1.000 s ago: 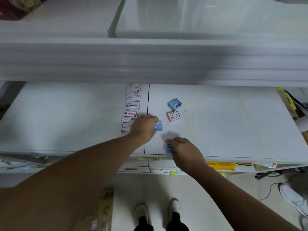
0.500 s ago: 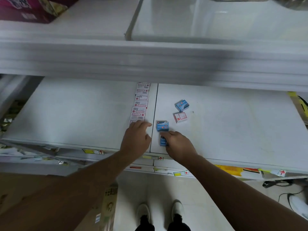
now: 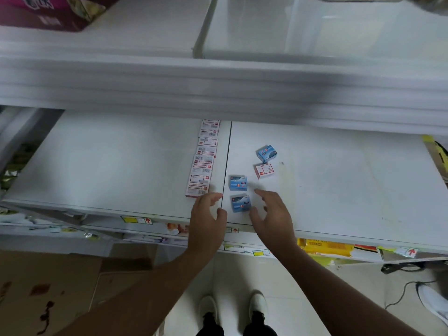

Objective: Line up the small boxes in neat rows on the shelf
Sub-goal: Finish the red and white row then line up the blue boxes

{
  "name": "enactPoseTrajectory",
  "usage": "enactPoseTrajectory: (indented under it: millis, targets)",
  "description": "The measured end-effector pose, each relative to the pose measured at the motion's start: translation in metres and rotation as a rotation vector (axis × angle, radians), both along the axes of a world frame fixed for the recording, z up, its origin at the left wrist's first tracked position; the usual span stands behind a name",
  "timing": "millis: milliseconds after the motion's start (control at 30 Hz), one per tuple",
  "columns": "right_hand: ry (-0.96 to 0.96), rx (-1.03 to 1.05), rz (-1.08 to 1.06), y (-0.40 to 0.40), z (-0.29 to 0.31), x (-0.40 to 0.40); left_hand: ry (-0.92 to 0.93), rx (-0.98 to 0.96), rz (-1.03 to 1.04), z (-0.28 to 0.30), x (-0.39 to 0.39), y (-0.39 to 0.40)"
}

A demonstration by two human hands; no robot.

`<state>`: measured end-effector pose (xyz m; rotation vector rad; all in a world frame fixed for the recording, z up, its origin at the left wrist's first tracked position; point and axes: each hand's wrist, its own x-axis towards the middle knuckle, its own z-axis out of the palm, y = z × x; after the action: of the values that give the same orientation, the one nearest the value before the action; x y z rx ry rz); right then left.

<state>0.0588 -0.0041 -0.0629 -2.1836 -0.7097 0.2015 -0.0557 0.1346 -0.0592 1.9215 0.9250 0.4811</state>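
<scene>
On the white shelf [image 3: 339, 195] two small blue boxes lie one behind the other just right of the seam: the near one [image 3: 240, 203] and the one behind it [image 3: 238, 183]. Farther back sit a white-and-red box [image 3: 264, 170] and a third blue box [image 3: 266, 153], both askew. A row of several white-and-red boxes [image 3: 203, 161] runs front to back left of the seam. My left hand [image 3: 207, 214] and my right hand [image 3: 272, 212] flank the near blue box with fingers spread, holding nothing.
An upper shelf's blurred front edge [image 3: 218, 93] overhangs the back of the shelf. A magenta package [image 3: 43, 13] sits on the upper shelf at the left. A cardboard box [image 3: 48, 287] stands on the floor at the lower left. A yellow packet [image 3: 327, 246] lies on the lower shelf.
Both hands have let go of the blue boxes and drawn back toward the shelf's front edge. The two blue boxes now lie in a line right of the seam.
</scene>
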Motion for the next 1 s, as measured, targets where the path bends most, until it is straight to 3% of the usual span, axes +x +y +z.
enactPoseTrajectory:
  millis: [100,167,367,833,1000]
  targets:
    - [0.413,0.214,-0.107,-0.007,0.003,-0.015,-0.063,-0.279,0.096,-0.001,0.007,-0.018]
    - [0.59,0.294,-0.114,-0.004,0.003,-0.025,-0.142,-0.44,0.143,-0.001,0.014,-0.03]
    - [0.749,0.376,-0.126,0.016,0.006,-0.042,-0.367,-0.805,0.31,0.007,0.039,-0.047]
    - [0.776,0.323,-0.14,0.044,0.009,-0.013,-0.232,-0.841,0.222,0.011,0.07,-0.022]
    - [0.762,0.289,-0.142,0.054,0.005,0.001,-0.205,-0.753,0.227,0.008,0.08,-0.008]
